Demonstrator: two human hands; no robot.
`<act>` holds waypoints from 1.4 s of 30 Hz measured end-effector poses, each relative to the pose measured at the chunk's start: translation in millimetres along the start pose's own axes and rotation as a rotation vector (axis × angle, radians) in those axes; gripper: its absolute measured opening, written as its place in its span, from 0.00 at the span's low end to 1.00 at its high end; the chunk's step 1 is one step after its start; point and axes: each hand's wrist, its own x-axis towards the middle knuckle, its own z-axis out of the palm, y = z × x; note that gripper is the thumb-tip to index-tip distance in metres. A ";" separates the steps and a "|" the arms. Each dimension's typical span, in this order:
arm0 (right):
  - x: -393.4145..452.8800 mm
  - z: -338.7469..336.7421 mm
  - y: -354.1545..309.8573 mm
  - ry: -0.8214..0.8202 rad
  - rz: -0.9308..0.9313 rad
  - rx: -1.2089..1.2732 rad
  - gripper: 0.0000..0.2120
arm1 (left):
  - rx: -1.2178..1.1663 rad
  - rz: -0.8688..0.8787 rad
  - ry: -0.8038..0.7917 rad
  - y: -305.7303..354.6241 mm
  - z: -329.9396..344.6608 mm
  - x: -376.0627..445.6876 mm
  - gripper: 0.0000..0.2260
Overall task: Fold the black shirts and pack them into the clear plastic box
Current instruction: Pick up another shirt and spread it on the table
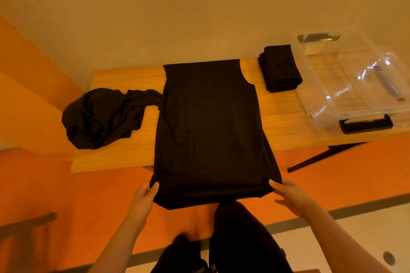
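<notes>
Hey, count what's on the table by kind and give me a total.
Black shirt laid flat, gripped by both hands: 1
Folded black shirt stack: 1
Crumpled black shirt heap: 1
Clear plastic box: 1
Total: 4

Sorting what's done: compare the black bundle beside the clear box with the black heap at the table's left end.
The folded black shirt bundle is a compact, straight-edged rectangle; the crumpled black shirt heap is rounded, wrinkled, unfolded. The bundle lies beside the clear plastic box; the heap lies far from it. Both rest on the wooden table.

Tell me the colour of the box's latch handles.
Black, on the clear plastic box; the head view shows it.
</notes>
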 end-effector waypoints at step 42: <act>-38.1 -26.9 -184.9 -0.047 -0.499 -1.032 0.08 | 1.104 0.572 -0.318 182.9 -38.8 -10.1 0.10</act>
